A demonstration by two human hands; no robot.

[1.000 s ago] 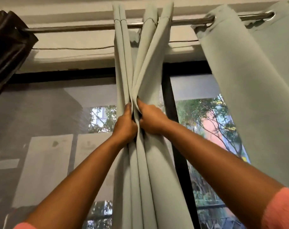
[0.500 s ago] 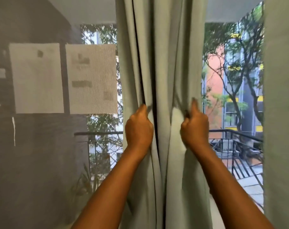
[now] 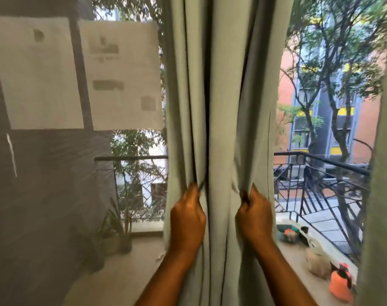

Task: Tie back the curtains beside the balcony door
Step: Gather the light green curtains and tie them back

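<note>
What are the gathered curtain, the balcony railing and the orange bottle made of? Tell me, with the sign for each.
Curtain: pale grey-green woven cloth, matte and opaque; it folds softly where the left hand and right hand grip it.
Balcony railing: probably painted metal; thin dark bars with a slight sheen.
Orange bottle: likely plastic, smooth and bright, though it is blurred.

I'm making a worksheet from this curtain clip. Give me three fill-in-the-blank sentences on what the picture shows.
1. Both hands grip folds of the pale green ____.
2. The left hand holds a fold to the ____ of the fold that the right hand holds.
3. Outside, at lower right, an ____ spray bottle stands on the balcony ledge.

Missing words: curtain; left; orange
</note>
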